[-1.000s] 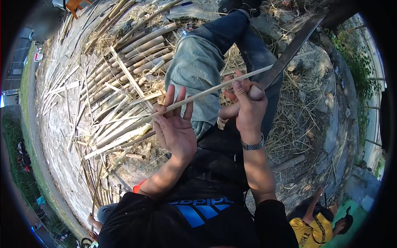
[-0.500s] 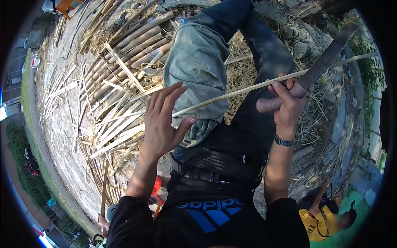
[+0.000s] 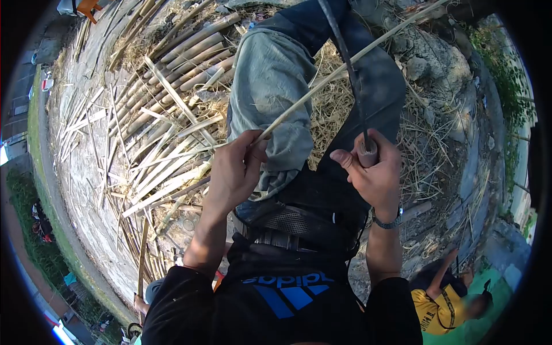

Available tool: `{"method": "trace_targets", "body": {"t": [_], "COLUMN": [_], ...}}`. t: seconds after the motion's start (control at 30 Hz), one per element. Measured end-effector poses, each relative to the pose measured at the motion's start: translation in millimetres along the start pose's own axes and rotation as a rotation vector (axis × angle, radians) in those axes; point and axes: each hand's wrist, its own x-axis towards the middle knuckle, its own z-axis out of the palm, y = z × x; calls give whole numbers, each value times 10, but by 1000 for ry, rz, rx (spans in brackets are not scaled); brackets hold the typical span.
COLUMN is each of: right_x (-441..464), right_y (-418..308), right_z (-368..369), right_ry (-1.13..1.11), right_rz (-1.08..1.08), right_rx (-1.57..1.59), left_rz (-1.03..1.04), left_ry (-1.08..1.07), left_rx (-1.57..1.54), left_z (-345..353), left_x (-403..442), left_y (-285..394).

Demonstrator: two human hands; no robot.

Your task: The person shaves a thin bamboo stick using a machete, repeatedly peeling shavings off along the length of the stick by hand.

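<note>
My left hand (image 3: 233, 169) pinches the near end of a long, thin bamboo strip (image 3: 310, 95) above the cloth-covered thigh. From there the strip slants up and to the right, crossing the blade. My right hand (image 3: 375, 169) is wrapped round the wooden handle of a long knife (image 3: 352, 69), whose narrow edge faces me as it points away over the dark trousers. A grey-green cloth (image 3: 270, 98) lies over one leg.
Split bamboo strips (image 3: 164, 172) and round bamboo poles (image 3: 192, 60) lie on the ground to the left. Shavings (image 3: 422, 138) and rocks (image 3: 418, 68) are at the right. A person in a yellow shirt (image 3: 440, 310) is at the lower right; another person's hand (image 3: 140, 305) shows at lower left.
My left hand, open half a second ago, has closed on the strip's near end. The strip has left my right hand's fingers and tilted upward. The knife has swung left, turning edge-on.
</note>
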Motion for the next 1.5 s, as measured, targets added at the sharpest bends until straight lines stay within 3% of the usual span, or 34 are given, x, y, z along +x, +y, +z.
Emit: {"method": "trace_targets", "body": {"t": [0.03, 0.13, 0.27, 0.43, 0.57, 0.67, 0.73, 0.8, 0.83, 0.93, 1.0, 1.07, 1.2, 1.27, 1.33, 1.43, 1.5], "right_x": [5, -13, -27, 187, 339, 468, 576, 743, 864, 741, 409, 478, 606, 405, 459, 641, 465], "right_y": [-101, -133, -1, 164, 205, 187, 144, 165, 105, 126, 93, 154, 180, 224, 212, 190, 188], "right_z": [39, 170, 450, 665, 733, 727, 703, 722, 685, 713, 802, 747, 800, 893, 738, 649, 790], "right_ry": [-6, -179, -227, -350, -431, -396, -437, -241, -244, -347, -482, -412, -336, -362, -406, -423, -411], "right_rz": [-168, -146, -305, -267, -256, -378, -368, -303, -131, -128, -284, -361, -278, -263, -341, -154, -195], "right_rx": [-32, -9, -394, -325, -427, -479, -476, -489, -515, -369, -372, -447, -390, -182, -268, -462, -366], "left_rz": [-31, -63, 8, -247, -323, -224, -195, -220, -229, -220, -405, -451, -380, -418, -500, -420, -426], "left_ry": [-33, -66, -25, 70, 82, 67, 113, 90, 91, 99, 35, 54, -11, -64, -25, -80, -94], "left_rx": [-63, -157, -335, -466, -403, -284, -355, -360, -405, -483, -803, -911, -960, -1096, -1037, -1103, -1156], "left_z": [8, 71, 189, 362, 333, 269, 255, 258, 337, 338, 265, 253, 252, 228, 264, 307, 244], "left_x": [-5, -34, -97, -91, -139, -176, -127, -161, -223, -184, -174, -181, -142, -106, -102, -172, -164], "left_y": [26, 103, 84, -279, -385, -369, -314, -315, -377, -427, -454, -321, -254, -293, -331, -359, -310]}}
